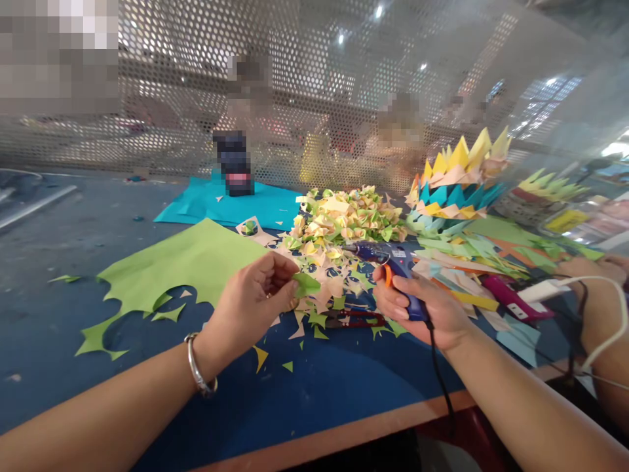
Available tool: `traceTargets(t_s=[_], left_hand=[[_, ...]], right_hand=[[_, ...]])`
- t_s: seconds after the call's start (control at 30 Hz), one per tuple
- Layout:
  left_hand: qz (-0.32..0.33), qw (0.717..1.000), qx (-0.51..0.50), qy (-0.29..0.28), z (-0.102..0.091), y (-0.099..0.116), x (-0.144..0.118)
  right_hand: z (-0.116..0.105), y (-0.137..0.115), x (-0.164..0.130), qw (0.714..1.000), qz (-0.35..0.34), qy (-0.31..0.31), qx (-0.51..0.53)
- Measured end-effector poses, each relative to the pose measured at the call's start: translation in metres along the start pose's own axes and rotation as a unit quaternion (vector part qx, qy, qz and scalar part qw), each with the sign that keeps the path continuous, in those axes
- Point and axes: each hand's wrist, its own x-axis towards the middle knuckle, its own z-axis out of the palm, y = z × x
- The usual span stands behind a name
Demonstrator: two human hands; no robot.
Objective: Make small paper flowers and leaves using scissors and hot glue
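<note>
Before the paper heap (344,226), the left hand (255,298) pinches a green scrap (305,284) in its fingertips; the right hand (422,311) wraps a blue glue gun (393,265), nozzle toward the heap, scissors (356,319) between both hands on the counter (324,387).

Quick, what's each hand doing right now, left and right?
Left hand: fingers pinched shut on a small green paper piece.
Right hand: closed around a blue glue gun, nozzle toward the paper.
</note>
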Motion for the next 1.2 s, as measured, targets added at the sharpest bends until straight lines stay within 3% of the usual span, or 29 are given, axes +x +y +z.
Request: traceTargets(t_s=[0.17,0.27,0.4,0.57,0.9,1.2], left_hand=[[-0.009,1.000,-0.001,-0.012,0.001,0.001,0.000],[-0.021,1.000,-0.013,-0.018,0.002,-0.001,0.001],[-0.021,0.999,-0.006,-0.023,0.001,-0.001,0.001],[-0.021,0.999,0.012,-0.028,0.001,0.002,-0.002],[-0.024,0.998,0.039,-0.030,0.001,0.002,-0.002],[-0.032,0.998,0.038,-0.035,0.001,0.007,-0.003]], right_hand=[[0.003,0.003,-0.002,0.999,0.001,-0.003,-0.050],[0.004,0.005,-0.004,0.990,-0.014,0.006,-0.140],[0.003,0.010,-0.007,0.949,-0.039,-0.001,-0.312],[0.000,0.012,-0.009,0.900,-0.091,-0.017,-0.426],[0.007,0.010,-0.011,0.803,-0.173,-0.026,-0.570],[0.007,0.012,-0.011,0.790,-0.186,-0.023,-0.584]])
